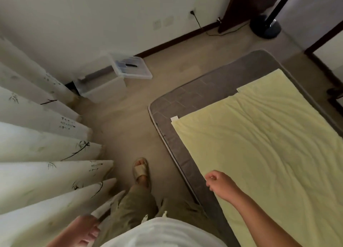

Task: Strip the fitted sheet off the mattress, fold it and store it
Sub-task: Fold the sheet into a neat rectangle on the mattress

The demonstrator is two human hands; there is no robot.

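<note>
From where I stood, the pale yellow fitted sheet (pixel 269 154) lay spread flat in a folded layer over the grey mattress (pixel 185 98), filling the right half of the frame. A strip of bare mattress showed along its left and upper edges. A small white tag (pixel 174 118) stuck out at the sheet's left corner.

The person's right hand (pixel 220 184) was at lower centre-right, right over the near edge of the sheet, its fingers loosely curled. I could not tell whether they pinched the cloth or only hung above it. The left hand (pixel 85 232) was low at the lower left, blurred and close to the camera, just beside a curtain fold. Its fingers looked relaxed, with nothing in them.

A white curtain (pixel 46 135) with a bamboo print hung in pleats down the left side. At upper centre-left, against the wall, stood a clear plastic storage box (pixel 104 91), its lid (pixel 133 68) lying tilted across its far end. A dark round fan base (pixel 265 28) sat at the upper right, with a cord running to a wall plug (pixel 193 12). One foot in a beige sandal (pixel 141 172) stood on the floor between curtain and mattress.
</note>
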